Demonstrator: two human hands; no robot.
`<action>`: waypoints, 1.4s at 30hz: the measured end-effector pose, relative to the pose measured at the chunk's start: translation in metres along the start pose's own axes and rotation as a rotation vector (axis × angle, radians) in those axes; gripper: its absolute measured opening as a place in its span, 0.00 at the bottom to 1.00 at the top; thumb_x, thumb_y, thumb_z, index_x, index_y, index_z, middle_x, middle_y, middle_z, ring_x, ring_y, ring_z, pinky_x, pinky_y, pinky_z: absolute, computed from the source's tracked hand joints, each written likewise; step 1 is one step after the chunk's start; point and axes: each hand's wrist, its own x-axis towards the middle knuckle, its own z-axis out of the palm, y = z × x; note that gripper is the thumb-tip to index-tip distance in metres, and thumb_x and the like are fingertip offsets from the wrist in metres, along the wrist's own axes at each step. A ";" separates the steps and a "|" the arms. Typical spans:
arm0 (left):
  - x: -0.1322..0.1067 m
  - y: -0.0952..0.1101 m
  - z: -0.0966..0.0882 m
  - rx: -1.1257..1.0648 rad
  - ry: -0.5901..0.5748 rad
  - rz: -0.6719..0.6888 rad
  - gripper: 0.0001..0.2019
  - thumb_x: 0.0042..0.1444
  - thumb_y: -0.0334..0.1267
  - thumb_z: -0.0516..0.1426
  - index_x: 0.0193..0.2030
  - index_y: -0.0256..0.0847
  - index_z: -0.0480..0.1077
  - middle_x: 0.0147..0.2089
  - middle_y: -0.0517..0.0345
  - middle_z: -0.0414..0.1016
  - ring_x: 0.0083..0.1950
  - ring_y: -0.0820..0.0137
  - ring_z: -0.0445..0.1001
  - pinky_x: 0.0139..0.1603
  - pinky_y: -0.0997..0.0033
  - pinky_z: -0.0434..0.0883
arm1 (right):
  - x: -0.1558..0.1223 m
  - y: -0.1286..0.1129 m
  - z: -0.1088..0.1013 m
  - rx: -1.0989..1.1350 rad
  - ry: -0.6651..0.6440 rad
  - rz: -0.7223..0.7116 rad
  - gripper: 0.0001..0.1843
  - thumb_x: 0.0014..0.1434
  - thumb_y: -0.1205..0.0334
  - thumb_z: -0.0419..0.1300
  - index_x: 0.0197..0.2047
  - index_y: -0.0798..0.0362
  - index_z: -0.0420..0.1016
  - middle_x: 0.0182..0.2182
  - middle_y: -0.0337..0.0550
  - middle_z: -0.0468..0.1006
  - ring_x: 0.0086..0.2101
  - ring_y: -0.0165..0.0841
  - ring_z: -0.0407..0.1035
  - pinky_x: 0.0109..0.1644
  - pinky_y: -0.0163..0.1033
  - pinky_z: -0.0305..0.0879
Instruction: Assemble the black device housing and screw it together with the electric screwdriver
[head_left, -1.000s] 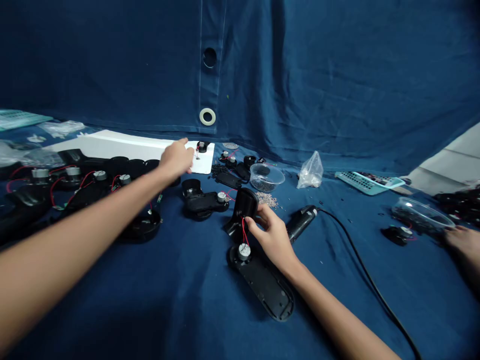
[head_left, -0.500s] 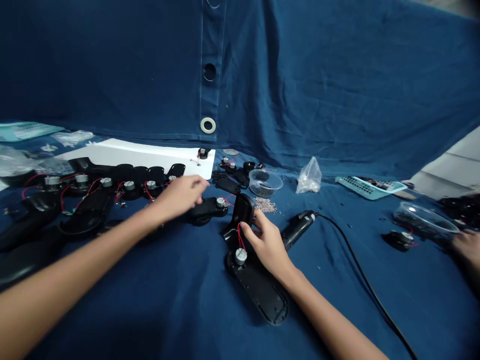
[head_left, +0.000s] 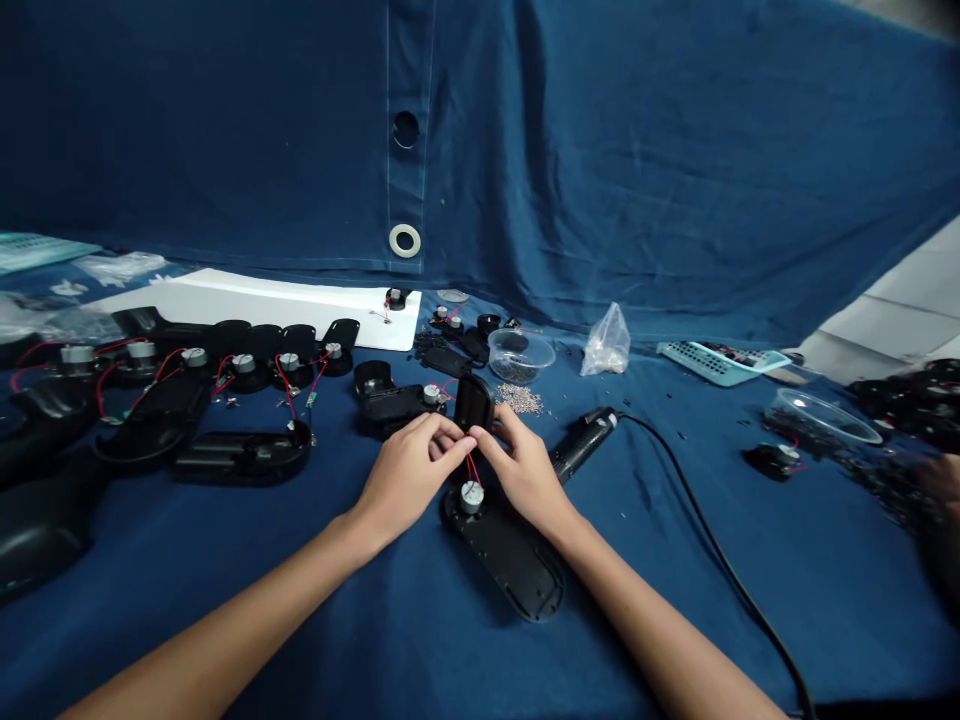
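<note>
Both my hands meet at a black plastic housing [head_left: 474, 402] that stands tilted up in front of me. My right hand [head_left: 526, 468] grips its right side, thumb near the lower edge. The fingers of my left hand [head_left: 405, 472] are closed at its lower left side, the thumb tip close to my right thumb. What lies under the left fingers is partly hidden. Red wires [head_left: 471, 466] run down from the housing to a small silver motor [head_left: 472, 497]. This motor sits at the upper end of a long black shell [head_left: 517, 562] lying on the blue cloth.
A black electric screwdriver [head_left: 585, 440] with a cable lies to the right. Beyond are a pile of small screws [head_left: 519, 399], a clear bowl [head_left: 523, 358] and a plastic bag [head_left: 607, 345]. Several motor assemblies [head_left: 244, 368] line the left. At the right edge shows another person's hand [head_left: 943, 478].
My left hand has come down and right, from above the row of parts to the housing. My right hand has kept its hold. The view has shifted slightly.
</note>
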 end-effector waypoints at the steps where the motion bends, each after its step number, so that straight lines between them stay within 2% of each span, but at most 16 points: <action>1: -0.001 -0.001 0.001 -0.007 0.001 0.007 0.10 0.60 0.45 0.56 0.38 0.40 0.71 0.37 0.58 0.74 0.35 0.70 0.71 0.36 0.72 0.66 | 0.000 0.000 0.000 -0.006 0.004 -0.001 0.10 0.63 0.52 0.53 0.40 0.50 0.67 0.34 0.39 0.72 0.37 0.32 0.68 0.40 0.37 0.65; 4: -0.003 -0.002 0.005 -0.015 0.004 0.031 0.07 0.60 0.40 0.55 0.37 0.40 0.70 0.36 0.58 0.74 0.35 0.71 0.71 0.36 0.73 0.66 | -0.001 0.000 0.000 -0.044 0.025 -0.001 0.12 0.64 0.52 0.51 0.39 0.51 0.68 0.32 0.38 0.71 0.34 0.32 0.66 0.39 0.36 0.63; 9: -0.005 0.002 0.009 -0.025 0.027 0.041 0.04 0.59 0.35 0.54 0.34 0.39 0.69 0.33 0.60 0.73 0.32 0.73 0.69 0.35 0.74 0.65 | -0.003 -0.003 0.001 -0.087 0.035 -0.028 0.11 0.65 0.53 0.51 0.39 0.50 0.66 0.33 0.38 0.70 0.35 0.31 0.65 0.39 0.36 0.62; 16: -0.009 0.007 0.014 -0.214 0.040 -0.073 0.10 0.63 0.42 0.52 0.34 0.40 0.67 0.31 0.60 0.72 0.32 0.72 0.71 0.34 0.74 0.66 | -0.005 -0.005 0.001 -0.073 0.040 -0.071 0.11 0.66 0.53 0.49 0.37 0.49 0.64 0.31 0.37 0.68 0.32 0.31 0.64 0.38 0.36 0.62; 19: -0.011 0.005 0.017 -0.193 0.089 -0.083 0.09 0.62 0.43 0.53 0.35 0.40 0.68 0.33 0.59 0.74 0.34 0.72 0.72 0.35 0.74 0.67 | -0.006 -0.003 0.005 -0.056 0.065 -0.068 0.10 0.66 0.53 0.49 0.37 0.49 0.63 0.31 0.37 0.67 0.33 0.31 0.64 0.38 0.37 0.63; 24: -0.013 0.002 0.016 0.028 0.236 0.072 0.05 0.61 0.39 0.56 0.40 0.41 0.68 0.37 0.58 0.74 0.38 0.71 0.72 0.40 0.72 0.67 | -0.007 -0.001 0.010 -0.024 0.071 -0.069 0.09 0.66 0.54 0.50 0.40 0.49 0.65 0.35 0.39 0.70 0.37 0.32 0.66 0.42 0.37 0.63; 29: -0.016 0.004 0.015 0.137 0.217 0.078 0.06 0.64 0.38 0.53 0.36 0.41 0.67 0.36 0.59 0.74 0.37 0.69 0.72 0.40 0.70 0.66 | -0.008 -0.001 0.008 0.018 0.023 -0.059 0.09 0.66 0.55 0.51 0.42 0.49 0.67 0.36 0.39 0.71 0.38 0.32 0.67 0.43 0.38 0.64; 33: -0.017 0.004 0.015 0.202 0.230 0.105 0.06 0.64 0.37 0.53 0.35 0.41 0.65 0.35 0.59 0.73 0.37 0.69 0.72 0.38 0.70 0.65 | -0.009 -0.002 0.010 0.015 0.047 -0.044 0.09 0.65 0.54 0.52 0.42 0.49 0.67 0.36 0.40 0.72 0.38 0.33 0.67 0.42 0.38 0.64; 38: -0.015 0.002 0.014 0.292 0.263 0.232 0.07 0.65 0.35 0.52 0.34 0.40 0.64 0.34 0.59 0.72 0.37 0.70 0.71 0.40 0.70 0.65 | -0.011 -0.006 0.012 0.005 0.075 -0.038 0.09 0.65 0.54 0.52 0.42 0.49 0.67 0.36 0.40 0.71 0.38 0.33 0.67 0.42 0.38 0.64; 42: -0.015 -0.001 0.015 0.331 0.295 0.356 0.07 0.64 0.34 0.52 0.33 0.40 0.64 0.32 0.59 0.71 0.35 0.70 0.70 0.40 0.69 0.66 | -0.012 -0.006 0.010 -0.032 0.082 -0.069 0.09 0.65 0.54 0.52 0.40 0.51 0.67 0.33 0.39 0.69 0.34 0.31 0.65 0.40 0.38 0.63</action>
